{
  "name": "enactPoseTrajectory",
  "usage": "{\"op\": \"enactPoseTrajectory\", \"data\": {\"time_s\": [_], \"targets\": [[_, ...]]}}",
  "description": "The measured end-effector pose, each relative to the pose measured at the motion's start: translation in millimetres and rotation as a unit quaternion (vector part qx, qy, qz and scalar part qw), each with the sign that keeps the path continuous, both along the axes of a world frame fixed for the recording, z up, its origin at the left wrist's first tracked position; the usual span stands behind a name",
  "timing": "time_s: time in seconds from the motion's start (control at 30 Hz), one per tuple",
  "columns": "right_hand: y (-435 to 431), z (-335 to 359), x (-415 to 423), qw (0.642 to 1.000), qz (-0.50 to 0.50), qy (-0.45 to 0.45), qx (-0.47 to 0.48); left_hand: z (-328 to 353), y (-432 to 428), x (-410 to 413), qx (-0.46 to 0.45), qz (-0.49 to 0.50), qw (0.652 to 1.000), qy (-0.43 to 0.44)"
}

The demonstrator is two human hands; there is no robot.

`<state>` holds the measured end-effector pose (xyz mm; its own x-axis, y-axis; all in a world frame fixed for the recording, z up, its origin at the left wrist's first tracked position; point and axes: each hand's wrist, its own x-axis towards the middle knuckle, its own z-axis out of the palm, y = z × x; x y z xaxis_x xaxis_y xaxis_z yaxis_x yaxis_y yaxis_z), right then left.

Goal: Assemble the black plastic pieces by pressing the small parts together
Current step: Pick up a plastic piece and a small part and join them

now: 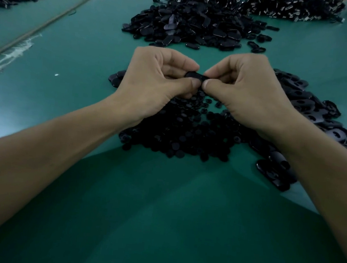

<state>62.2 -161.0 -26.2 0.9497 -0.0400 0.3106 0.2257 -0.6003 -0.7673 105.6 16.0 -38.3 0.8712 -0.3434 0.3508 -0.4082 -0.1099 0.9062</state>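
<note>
- Pinching one black plastic piece (195, 75) at frame centre, our left hand (158, 80) and right hand (243, 91) curl around its ends.
- We judge it light, stiff, glossy, probably slippery; grip the edges.

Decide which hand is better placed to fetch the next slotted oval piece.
Probably the right hand: the pile of slotted ovals lies beside it, whereas the left hand must cross over. Both pinch the black piece.

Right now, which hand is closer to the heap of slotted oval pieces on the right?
Right. The right hand is directly beside the heap; the left hand is farther away, across the black piece both hands pinch.
</note>
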Motion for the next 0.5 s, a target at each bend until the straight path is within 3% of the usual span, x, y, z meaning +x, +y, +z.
{"op": "enactPoseTrajectory", "data": {"time_s": [0.3,0.4,0.5], "targets": [[-4.3,3.9,-1.7,0.999,0.016,0.001,-0.028,-0.1,3.4,4.7,0.036,0.045,0.997,-0.049],[-13.5,5.6,-1.1,0.984,-0.057,0.017,-0.166,-1.5,11.7,14.0,0.033,0.120,0.990,-0.063],[-26.3,2.2,-0.8,0.938,-0.127,0.077,-0.314,-4.6,21.4,25.0,0.066,0.187,0.975,-0.096]]}}
